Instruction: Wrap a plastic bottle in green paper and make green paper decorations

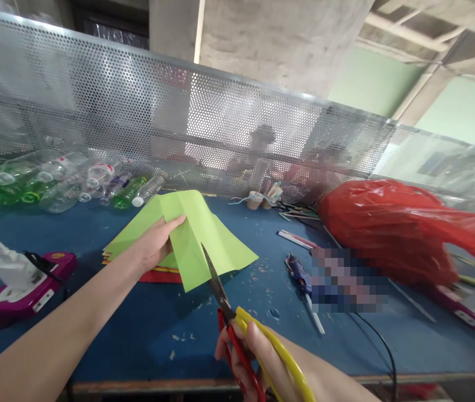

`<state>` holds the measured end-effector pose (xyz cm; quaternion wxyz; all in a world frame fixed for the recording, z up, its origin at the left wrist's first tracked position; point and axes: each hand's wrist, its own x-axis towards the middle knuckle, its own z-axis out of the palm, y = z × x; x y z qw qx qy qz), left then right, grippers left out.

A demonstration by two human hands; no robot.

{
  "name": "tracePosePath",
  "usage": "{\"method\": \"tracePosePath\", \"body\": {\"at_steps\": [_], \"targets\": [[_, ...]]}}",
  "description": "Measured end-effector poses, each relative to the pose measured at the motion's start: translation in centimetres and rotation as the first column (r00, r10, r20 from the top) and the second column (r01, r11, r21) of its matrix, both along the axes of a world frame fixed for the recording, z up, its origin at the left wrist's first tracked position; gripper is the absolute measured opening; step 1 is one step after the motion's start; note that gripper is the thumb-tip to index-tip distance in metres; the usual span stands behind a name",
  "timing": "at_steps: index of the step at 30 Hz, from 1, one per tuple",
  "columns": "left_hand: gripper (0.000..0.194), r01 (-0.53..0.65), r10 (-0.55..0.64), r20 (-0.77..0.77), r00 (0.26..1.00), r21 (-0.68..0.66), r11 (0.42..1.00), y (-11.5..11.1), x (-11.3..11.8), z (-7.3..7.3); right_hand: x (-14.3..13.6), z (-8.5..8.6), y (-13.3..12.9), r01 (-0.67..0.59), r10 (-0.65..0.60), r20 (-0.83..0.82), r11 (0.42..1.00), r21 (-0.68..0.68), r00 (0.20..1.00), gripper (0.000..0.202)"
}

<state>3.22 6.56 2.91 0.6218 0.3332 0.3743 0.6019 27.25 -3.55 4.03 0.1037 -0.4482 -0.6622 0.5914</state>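
My left hand (159,243) grips a sheet of light green paper (220,237) near its left part, thumb on top, holding it above the table. A fold or cut line runs down the sheet beside the thumb. In my right hand (249,354) is a pair of scissors (220,290) with one red and one yellow handle. Their blades point up and away, with the tip at the paper's lower edge; I cannot tell whether the paper lies between them. Beneath the left hand lies a stack of coloured paper (162,276), with green, yellow and red edges showing.
Plastic bottles (95,178) lie at the back left. A purple power strip (28,290) with a white plug sits at left. To the right are a red plastic bag (379,229), cups of pens (262,198) and a blue-wrapped item (300,273). A perforated metal screen (137,111) stands behind.
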Motion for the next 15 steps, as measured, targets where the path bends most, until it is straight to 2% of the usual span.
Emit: {"method": "tracePosePath", "body": {"at_steps": [7, 15], "targets": [[0.025, 0.011, -0.011, -0.035, 0.999, 0.000, 1.000, -0.1, -0.2, 0.0, -0.2, -0.2, -1.2, 0.071, -0.071, 0.033, 0.997, 0.016, 0.997, 0.069], [0.026, 0.023, -0.023, -0.043, 0.999, 0.015, 1.000, 0.0, -0.2, -0.2, -0.1, -0.1, 0.3, -0.026, 0.026, 0.001, 1.000, 0.002, 1.000, 0.075]]}}
